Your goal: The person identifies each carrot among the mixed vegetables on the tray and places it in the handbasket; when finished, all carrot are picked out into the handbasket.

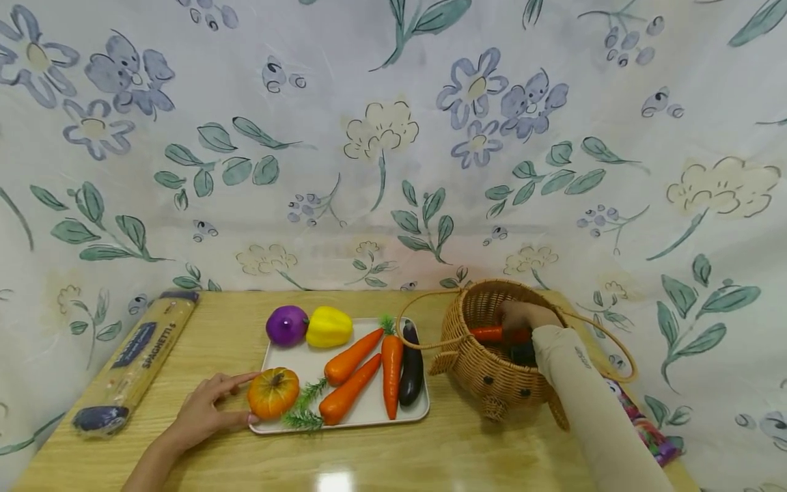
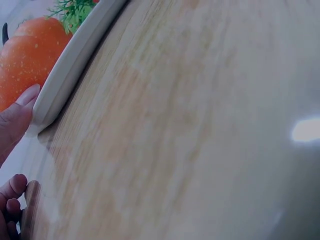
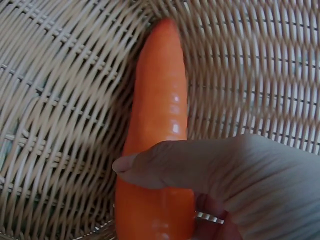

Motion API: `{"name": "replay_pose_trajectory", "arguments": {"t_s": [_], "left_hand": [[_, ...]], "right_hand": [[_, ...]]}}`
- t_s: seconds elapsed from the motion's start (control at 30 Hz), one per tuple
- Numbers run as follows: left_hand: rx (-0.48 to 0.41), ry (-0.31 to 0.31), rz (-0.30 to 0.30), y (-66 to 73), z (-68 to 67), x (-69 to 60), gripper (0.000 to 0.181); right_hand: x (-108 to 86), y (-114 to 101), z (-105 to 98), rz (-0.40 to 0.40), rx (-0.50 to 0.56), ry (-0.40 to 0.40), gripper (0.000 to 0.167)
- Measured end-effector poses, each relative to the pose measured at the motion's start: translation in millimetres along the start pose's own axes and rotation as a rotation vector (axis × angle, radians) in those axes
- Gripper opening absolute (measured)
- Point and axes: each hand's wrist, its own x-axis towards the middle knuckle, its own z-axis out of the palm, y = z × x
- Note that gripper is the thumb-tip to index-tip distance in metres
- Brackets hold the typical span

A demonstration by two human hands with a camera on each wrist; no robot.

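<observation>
Gripping a carrot (image 3: 160,100) with the curled right hand (image 3: 215,167) inside the basket (image 1: 464,359), right of frame. Resting the left hand (image 1: 212,403), spread loosely, gripping nothing, against the tray (image 1: 369,411), lower left. Probably sitting partway done tbh, leaving three more carrots (image 1: 391,376) untouched there.

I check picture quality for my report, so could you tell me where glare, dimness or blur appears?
Head: glare on the table at the bottom edge; left wrist: a white glare spot at the right, table looks blurry; right wrist: dim, small highlights on the carrot.
</observation>
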Motion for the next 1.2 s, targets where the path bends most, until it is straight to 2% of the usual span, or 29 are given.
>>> {"name": "replay_pose_trajectory", "arguments": {"t_s": [0.13, 0.3, 0.43, 0.6, 0.73, 0.93, 1.07, 1.2], "left_hand": [[0.006, 0.0, -0.009, 1.4, -4.8, 0.2, 0.064], [0.009, -0.003, -0.01, 2.1, -6.4, -0.8, 0.064], [0.016, -0.005, -0.019, 1.8, -6.1, -0.9, 0.064], [0.009, -0.013, -0.007, 0.7, -4.3, -0.2, 0.063], [0.002, -0.016, 0.001, 0.4, -3.5, 0.6, 0.064], [-0.003, -0.027, -0.013, -1.1, -3.6, -0.4, 0.065], [-0.004, -0.034, -0.019, -0.2, -3.6, -0.5, 0.065], [-0.001, -0.035, -0.022, 2.8, -5.3, 0.1, 0.064]], "right_hand": [[0.7, -3.0, -1.4, 0.017, 0.002, -0.005, 0.02], [-2.8, -6.9, -2.2, 0.047, 0.041, 0.0, 0.035], [-3.0, -7.2, -1.9, 0.063, 0.059, 0.003, 0.035], [1.3, -7.5, -5.9, 0.037, -0.023, 0.036, 0.025], [-0.8, -13.4, -17.5, 0.016, -0.08, 0.037, 0.027], [-27.9, -31.4, -38.4, -0.097, -0.119, 0.058, 0.037], [-49.3, -52.5, -47.6, -0.189, -0.146, 0.122, 0.033], [-61.5, -75.6, -47.4, -0.308, -0.138, 0.206, 0.03]]}}
